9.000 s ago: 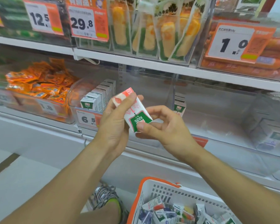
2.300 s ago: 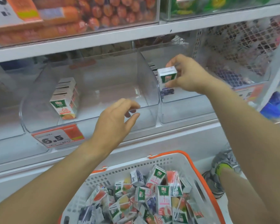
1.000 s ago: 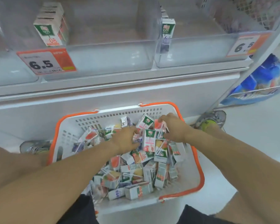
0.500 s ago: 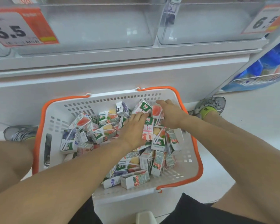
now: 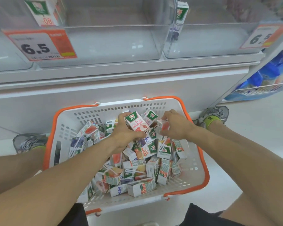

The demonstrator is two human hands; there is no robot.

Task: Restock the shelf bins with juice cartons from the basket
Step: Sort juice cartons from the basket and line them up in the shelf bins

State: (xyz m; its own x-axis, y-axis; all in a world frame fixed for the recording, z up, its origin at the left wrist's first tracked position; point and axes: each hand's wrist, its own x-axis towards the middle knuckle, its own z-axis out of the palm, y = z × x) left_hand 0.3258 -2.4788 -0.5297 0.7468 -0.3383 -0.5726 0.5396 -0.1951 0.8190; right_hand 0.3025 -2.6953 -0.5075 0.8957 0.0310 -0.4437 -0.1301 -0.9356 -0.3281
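Note:
A white basket with an orange rim sits on the floor below me, heaped with several small juice cartons. My left hand grips a white and green carton with pink fruit, lifted upright above the heap. Beside it, my right hand pinches a carton with a red side. Above, clear shelf bins stand in a row: the middle bin holds cartons at its left end, and the right bin holds a carton at its left wall.
Orange price tags reading 6.5 hang on the bin fronts. A wire rack with blue packs stands at the right. My shoes rest on the floor either side of the basket, against the white shelf base.
Both hands came down from the shelf into the basket. Since half a second ago my left hand has closed round a carton and raised it; the right has picked one up.

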